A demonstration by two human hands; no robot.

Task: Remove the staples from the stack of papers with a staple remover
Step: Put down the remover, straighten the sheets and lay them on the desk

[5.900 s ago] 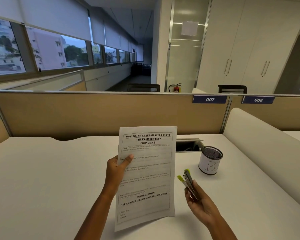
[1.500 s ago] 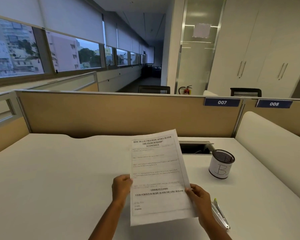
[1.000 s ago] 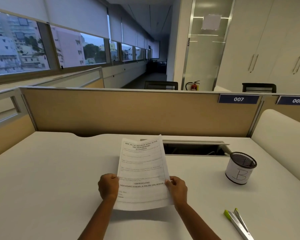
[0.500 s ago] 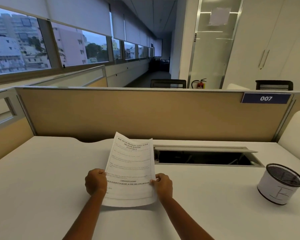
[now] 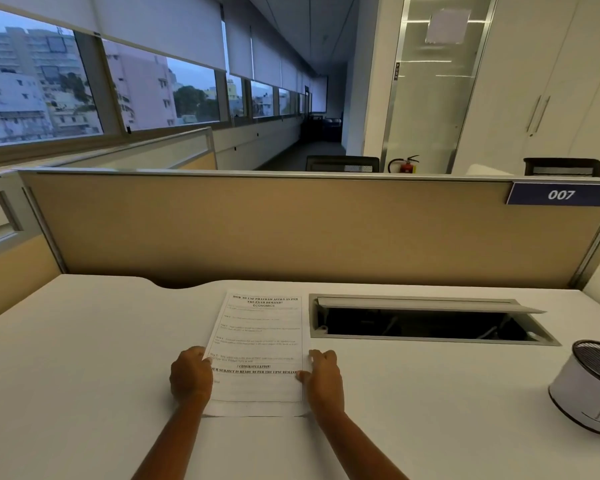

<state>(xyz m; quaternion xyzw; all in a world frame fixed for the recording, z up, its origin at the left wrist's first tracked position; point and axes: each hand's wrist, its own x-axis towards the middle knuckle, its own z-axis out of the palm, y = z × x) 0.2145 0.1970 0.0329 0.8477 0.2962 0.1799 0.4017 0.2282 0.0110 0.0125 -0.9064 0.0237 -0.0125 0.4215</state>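
I see the stack of papers [image 5: 260, 351], thin white printed rectangular sheets, flat on the smooth matte table [image 5: 84, 375], just left of an open rectangular cable hatch [image 5: 426, 322]. The left hand [image 5: 190, 375] curls its fingers on the left edge, and the right hand [image 5: 323, 375] pinches the right edge. A round mesh cup [image 5: 589, 386] stands at the right. Half a second ago the sheets were tilted up.

Dim daylight from windows [image 5: 84, 88]; wide-angle bowing at edges; soft focus.
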